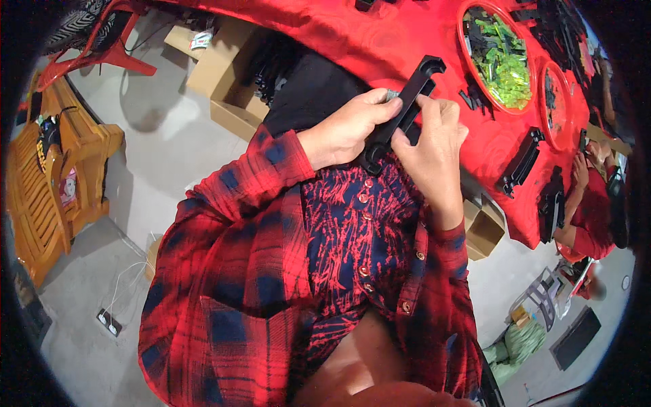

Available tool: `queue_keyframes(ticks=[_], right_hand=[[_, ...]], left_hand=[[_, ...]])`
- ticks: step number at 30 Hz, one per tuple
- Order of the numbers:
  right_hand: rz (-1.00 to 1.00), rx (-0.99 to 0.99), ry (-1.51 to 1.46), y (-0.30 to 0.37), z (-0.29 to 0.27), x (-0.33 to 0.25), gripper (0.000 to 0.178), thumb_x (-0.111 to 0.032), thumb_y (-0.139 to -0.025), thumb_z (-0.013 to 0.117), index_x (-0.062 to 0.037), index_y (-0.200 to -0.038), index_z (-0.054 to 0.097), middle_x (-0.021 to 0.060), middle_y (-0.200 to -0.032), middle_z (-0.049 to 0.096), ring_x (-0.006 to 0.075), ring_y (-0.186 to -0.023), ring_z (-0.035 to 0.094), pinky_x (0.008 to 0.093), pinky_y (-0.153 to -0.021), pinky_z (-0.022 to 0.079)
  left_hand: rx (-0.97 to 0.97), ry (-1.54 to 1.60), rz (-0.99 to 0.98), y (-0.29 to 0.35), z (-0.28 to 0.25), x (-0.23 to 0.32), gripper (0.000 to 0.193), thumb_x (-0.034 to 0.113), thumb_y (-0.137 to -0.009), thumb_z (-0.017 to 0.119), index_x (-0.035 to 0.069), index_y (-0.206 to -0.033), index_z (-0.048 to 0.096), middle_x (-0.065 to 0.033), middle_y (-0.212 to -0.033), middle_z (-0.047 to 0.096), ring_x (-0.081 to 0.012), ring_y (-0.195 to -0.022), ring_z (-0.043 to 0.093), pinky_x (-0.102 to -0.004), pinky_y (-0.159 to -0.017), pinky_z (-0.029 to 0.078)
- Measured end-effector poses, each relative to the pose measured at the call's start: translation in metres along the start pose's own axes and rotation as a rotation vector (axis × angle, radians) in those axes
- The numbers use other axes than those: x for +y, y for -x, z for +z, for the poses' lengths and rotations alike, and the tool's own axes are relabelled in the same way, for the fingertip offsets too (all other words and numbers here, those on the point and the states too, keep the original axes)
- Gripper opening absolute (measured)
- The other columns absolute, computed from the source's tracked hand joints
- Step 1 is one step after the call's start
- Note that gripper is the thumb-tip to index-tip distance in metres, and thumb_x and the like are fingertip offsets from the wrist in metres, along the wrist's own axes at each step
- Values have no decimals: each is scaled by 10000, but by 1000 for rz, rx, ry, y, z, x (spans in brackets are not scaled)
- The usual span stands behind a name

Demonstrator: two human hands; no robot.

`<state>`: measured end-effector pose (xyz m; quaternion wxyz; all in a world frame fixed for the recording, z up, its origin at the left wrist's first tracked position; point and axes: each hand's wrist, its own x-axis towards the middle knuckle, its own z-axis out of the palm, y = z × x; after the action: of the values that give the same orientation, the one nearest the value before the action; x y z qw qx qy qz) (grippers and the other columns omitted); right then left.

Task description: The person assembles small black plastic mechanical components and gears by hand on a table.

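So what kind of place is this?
It looks like a small workshop, maybe in a home. A red-covered table bears many small yellow-green pieces, open cardboard boxes stand near it, and a slatted wooden bench makes it look homely.

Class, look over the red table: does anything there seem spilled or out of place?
Possibly spilled: small black pieces lie loose on the red cloth, just outside the round tray, while similar dark pieces sit inside it.

The black part (409,95) hides some fingers of the left grip (346,130).
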<state>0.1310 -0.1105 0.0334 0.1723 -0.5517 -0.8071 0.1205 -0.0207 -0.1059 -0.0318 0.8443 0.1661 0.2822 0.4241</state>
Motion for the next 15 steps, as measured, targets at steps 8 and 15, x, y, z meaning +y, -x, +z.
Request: queue_keyframes(ticks=[8,15], right_hand=[[7,30,1,-3,3,-2,533,-96,-674,719,-1,-1161,524,184,-1056,497,360,-988,531,454,-841,346],[4,53,-26,-1,5,11,524,-125,-638,752,-4,-1094,524,156,-1007,482,338,-963,515,435,-841,341]], left_hand=[[33,-63,29,4,9,4,246,170,-1029,502,48,-1233,565,-15,-1146,609,-118,-1064,572,-300,-950,460],[48,-2,-14,0,11,5,217,132,-1017,519,7,-1188,567,-49,-1100,624,-126,-998,608,-293,-904,502]])
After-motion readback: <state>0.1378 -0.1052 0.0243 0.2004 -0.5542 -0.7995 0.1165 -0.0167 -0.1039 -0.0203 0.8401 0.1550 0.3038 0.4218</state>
